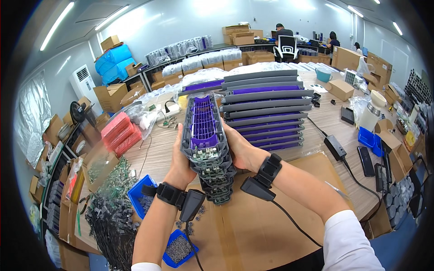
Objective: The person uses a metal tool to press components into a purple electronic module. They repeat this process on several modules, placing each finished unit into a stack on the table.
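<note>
Between my two hands is a stack of several long grey plastic housings [205, 156]. The top one has a purple grille [204, 119] inside, and small green circuit boards show at the near ends. My left hand [181, 165] is closed along the stack's left side. On the right side my right hand [242, 149] presses against it, with its fingers partly hidden behind. Just beyond and to the right lies a pile of grey and purple long panels [266, 108]. A black strap with a small box and cable is on each wrist.
Cardboard [262, 217] covers the near table. Blue trays of small parts [178, 248] stand near my left forearm, beside a heap of wires and circuit boards [113, 203]. Red wrapped packs [120, 135] lie left. A black power adapter [334, 148] and phone [365, 161] lie right.
</note>
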Demonstrator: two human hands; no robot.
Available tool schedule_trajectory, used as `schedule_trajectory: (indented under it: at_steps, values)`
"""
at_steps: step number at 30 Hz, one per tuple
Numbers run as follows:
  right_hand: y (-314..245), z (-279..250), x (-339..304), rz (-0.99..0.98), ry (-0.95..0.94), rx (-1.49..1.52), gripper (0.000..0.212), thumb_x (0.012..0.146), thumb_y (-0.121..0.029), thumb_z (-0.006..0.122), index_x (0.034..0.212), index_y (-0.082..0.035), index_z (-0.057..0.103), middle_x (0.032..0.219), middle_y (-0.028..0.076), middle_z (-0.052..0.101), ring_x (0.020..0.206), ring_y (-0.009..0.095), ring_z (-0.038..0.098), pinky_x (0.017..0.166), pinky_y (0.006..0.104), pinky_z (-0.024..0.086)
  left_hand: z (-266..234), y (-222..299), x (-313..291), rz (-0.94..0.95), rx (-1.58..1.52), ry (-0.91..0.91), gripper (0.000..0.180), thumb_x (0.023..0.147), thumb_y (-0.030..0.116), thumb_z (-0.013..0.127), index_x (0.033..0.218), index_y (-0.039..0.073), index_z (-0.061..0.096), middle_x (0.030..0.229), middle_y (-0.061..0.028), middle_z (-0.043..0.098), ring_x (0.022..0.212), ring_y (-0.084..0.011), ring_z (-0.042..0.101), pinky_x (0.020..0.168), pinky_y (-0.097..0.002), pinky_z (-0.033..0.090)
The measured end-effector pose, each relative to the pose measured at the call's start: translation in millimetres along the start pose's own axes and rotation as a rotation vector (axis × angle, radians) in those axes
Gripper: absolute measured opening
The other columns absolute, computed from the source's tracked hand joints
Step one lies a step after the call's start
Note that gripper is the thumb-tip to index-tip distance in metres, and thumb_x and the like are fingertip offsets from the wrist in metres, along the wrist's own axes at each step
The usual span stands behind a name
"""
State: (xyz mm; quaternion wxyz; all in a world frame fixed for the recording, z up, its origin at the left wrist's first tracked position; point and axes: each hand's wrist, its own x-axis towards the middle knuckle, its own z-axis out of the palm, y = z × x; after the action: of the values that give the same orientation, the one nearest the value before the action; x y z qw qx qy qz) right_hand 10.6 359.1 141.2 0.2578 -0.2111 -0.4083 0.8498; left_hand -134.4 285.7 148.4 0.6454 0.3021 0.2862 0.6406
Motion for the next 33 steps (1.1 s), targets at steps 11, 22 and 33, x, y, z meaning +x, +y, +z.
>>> schedule_trajectory:
  at_steps: [11,22,33]
  values:
    - [7,-38,21,0.005,0.005,-0.309,0.087,0.092,-0.077,0.029,0.154,-0.016,0.03,0.158,0.016,0.029,0.144,0.039,0.022,0.107,0.0675,0.019,-2,0,-3,0.058,0.152,0.13,0.047,0.104,0.045,0.036,0.119,0.007,0.06,0.109,-0.0073,0.069,0.095,-0.0175,0.068,0.084,-0.0341,0.058]
    - [13,-30,14,0.016,0.085,-0.338,0.077,0.094,-0.072,0.032,0.152,-0.022,0.036,0.16,0.011,0.027,0.147,0.039,0.015,0.109,0.0691,-0.005,-31,-4,-6,0.088,0.138,0.163,0.036,0.101,0.031,0.041,0.115,0.007,0.064,0.108,-0.0069,0.07,0.095,-0.02,0.067,0.087,-0.0367,0.054]
    - [47,-43,18,0.12,-0.084,-0.027,0.087,0.089,-0.077,0.039,0.147,-0.012,0.043,0.15,0.011,0.045,0.134,0.03,0.047,0.11,0.0503,0.035,-29,-10,-4,0.008,0.13,0.216,0.048,0.1,0.045,0.038,0.12,0.009,0.063,0.116,-0.0085,0.068,0.103,-0.0236,0.065,0.093,-0.0419,0.051]
